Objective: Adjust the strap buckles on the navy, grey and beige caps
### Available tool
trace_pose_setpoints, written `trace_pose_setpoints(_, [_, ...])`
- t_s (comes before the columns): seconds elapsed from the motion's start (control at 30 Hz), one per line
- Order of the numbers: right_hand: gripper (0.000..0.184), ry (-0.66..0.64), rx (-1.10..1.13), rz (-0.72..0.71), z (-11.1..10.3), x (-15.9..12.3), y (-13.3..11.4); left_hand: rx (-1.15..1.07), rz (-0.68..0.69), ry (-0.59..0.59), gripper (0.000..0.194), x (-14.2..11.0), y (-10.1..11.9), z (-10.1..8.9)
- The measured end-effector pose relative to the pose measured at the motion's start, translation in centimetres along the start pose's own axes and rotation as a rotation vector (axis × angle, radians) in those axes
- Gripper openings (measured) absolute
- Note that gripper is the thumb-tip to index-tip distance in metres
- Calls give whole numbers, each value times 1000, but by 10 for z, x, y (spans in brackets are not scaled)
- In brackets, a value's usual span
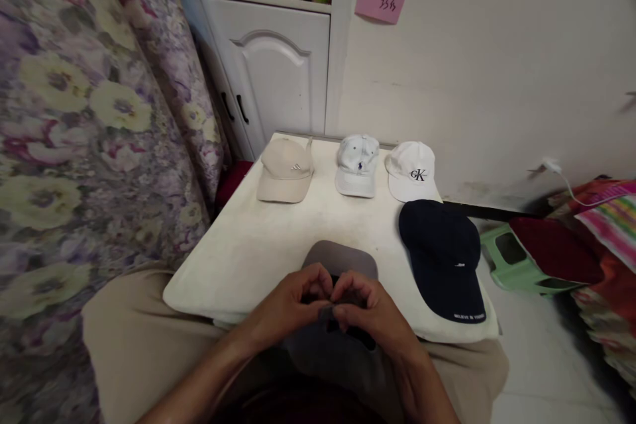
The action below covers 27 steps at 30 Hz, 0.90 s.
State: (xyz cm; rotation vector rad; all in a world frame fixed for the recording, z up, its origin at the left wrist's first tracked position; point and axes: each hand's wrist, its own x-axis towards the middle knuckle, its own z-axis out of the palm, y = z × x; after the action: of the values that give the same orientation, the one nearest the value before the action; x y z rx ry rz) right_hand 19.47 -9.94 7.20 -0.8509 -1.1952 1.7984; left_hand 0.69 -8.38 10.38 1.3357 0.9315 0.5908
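Pinching the strap (325, 312) of the grey cap (340, 256) with left hand (299, 295) and right hand (370, 308) over the bench's (233, 271) near edge, best keep the grip light and strap flat, untwisted.

One grey cap (341, 258) before you, mid-length along the table's (248, 262) near edge. Rounded brim points toward the far edge; darker crown reaches past the near edge, toward you. You pinch its short strap; dark openings show alongside.
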Motion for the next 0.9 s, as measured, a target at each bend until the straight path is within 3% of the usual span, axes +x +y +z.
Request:
trace_pose_setpoints(0.2, [19, 80, 115, 6, -6, 0, 3, 135, 39, 18, 13, -10, 7, -7])
trace_pose_setpoints(0.33, [19, 143, 214, 8, -8, 0, 3, 467, 144, 147, 48, -22, 3, 2])
trace_pose_setpoints(0.4, [19, 164, 267, 31, -7, -1, 3, 548, 222, 194, 55, -23, -2, 10])
trace_pose_setpoints(0.63, [24, 169, 504, 96, 7, 1, 4, 506, 332, 234, 21, -15, 0, 15])
trace_pose_setpoints(0.77, [28, 263, 676, 128, 17, 5, 12, 498, 474, 299, 23, -14, 2, 12])
trace_pose_setpoints(0.9, [33, 370, 697, 107, 22, 7, 14, 487, 527, 335, 25, -15, -6, 14])
